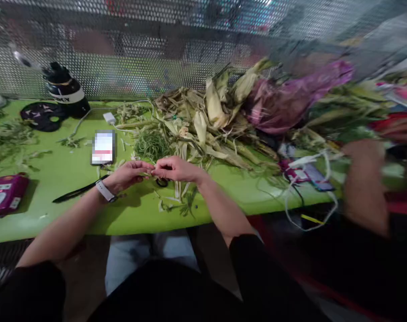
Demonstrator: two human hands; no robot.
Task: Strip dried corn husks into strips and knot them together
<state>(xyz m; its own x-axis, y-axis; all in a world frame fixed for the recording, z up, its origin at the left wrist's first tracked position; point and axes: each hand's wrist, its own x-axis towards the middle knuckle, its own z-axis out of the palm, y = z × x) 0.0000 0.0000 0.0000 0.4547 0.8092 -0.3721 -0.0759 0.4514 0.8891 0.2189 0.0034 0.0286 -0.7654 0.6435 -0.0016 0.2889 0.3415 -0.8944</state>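
My left hand (129, 174), with a white watch (105, 191) on its wrist, and my right hand (176, 169) meet over the green table (65, 219). Both are closed in a pinch, fingertips almost touching, around a thin pale strip of plant fibre that is too small to name surely. Under the hands lie loose husk strips (179, 197) and a small dark ring (162, 182). Just beyond them sits a bundle of green stems (152, 144) and a big heap of dry corn husks (210, 120).
A phone (103, 146) on a white cable, black scissors (76, 192), a magenta box (6, 193), and a black bottle (66, 89) with its lid lie to the left. A purple bag (284, 100) tops the heap. Another person's arm (366, 183) is at right. Perforated metal screen behind.
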